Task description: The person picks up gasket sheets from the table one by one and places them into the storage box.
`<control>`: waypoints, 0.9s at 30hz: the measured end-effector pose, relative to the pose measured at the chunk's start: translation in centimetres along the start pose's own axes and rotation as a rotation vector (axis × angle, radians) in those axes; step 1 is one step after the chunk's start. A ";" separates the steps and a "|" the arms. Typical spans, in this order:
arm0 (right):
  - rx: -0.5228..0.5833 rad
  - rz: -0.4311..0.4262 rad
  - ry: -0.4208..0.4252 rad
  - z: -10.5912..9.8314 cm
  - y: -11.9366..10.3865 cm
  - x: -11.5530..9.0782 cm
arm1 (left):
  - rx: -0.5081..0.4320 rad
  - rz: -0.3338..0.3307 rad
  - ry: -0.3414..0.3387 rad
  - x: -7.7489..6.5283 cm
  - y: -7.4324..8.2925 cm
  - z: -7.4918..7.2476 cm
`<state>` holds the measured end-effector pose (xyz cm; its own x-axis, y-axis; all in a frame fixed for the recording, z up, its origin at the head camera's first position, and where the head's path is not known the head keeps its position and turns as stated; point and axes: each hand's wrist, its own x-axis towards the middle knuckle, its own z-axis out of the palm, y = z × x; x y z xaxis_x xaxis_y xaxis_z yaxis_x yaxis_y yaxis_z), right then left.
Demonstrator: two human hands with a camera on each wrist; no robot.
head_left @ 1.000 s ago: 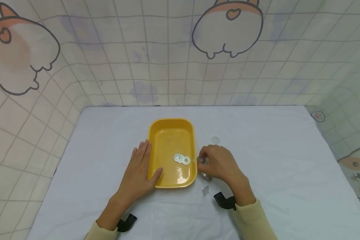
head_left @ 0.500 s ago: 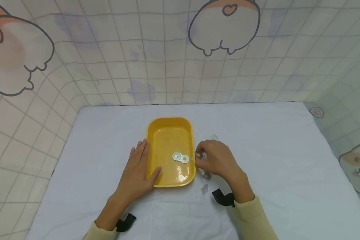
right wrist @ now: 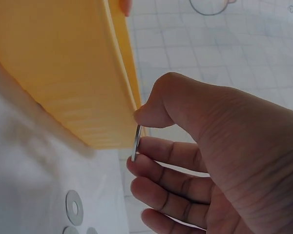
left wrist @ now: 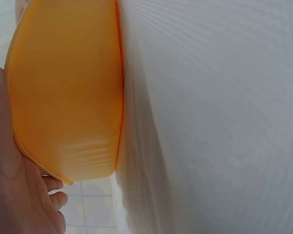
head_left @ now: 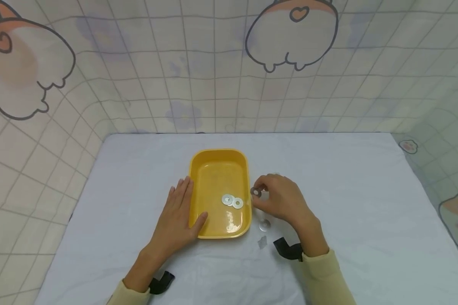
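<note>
A yellow tray (head_left: pixel 219 178) stands on the white cloth, with two overlapping flat metal washers (head_left: pixel 237 203) lying inside it. My left hand (head_left: pixel 173 224) rests along its left rim, fingers straight and thumb over the near-left corner. Just off the right rim, my right hand (head_left: pixel 286 199) pinches another washer (head_left: pixel 255 192) between thumb and fingertips. The right wrist view shows that washer (right wrist: pixel 136 142) edge-on, held close to the tray's outer wall. One loose washer (head_left: pixel 264 225) lies on the cloth below my right hand.
Further washers (right wrist: pixel 71 230) lie on the cloth low in the right wrist view, partly cut off by the frame. A small grey patch (head_left: pixel 262 242) shows near the right wrist's black strap (head_left: pixel 288 249). A white tile-patterned curtain (head_left: pixel 221 93) stands behind the table.
My right hand has shifted slightly up and away from the cloth with the pinched washer, uncovering more of the loose washer beneath it. My left hand stays on the tray.
</note>
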<state>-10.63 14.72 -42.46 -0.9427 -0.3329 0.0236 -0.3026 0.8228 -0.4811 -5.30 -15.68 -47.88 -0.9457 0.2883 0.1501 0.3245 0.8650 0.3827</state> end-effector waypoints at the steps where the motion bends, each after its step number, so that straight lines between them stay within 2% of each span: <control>1: 0.007 -0.001 -0.002 0.0 0.0 0.1 | 0.001 -0.002 0.000 0.0 0.0 0.0; 10: 0.045 -0.022 -0.010 0.2 -0.5 0.6 | 0.000 -0.014 -0.010 -0.2 0.0 0.0; 23: 0.035 -0.113 0.028 -0.1 -1.5 1.4 | -0.005 -0.005 -0.007 0.1 0.1 -0.3; 27: 0.049 -0.145 0.036 0.4 -1.9 1.4 | -0.003 -0.011 -0.003 -0.3 0.1 -0.2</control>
<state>-11.31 12.54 -41.92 -0.8943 -0.4291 0.1266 -0.4294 0.7438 -0.5122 -4.96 -15.76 -47.72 -0.9491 0.2805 0.1431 0.3145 0.8668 0.3870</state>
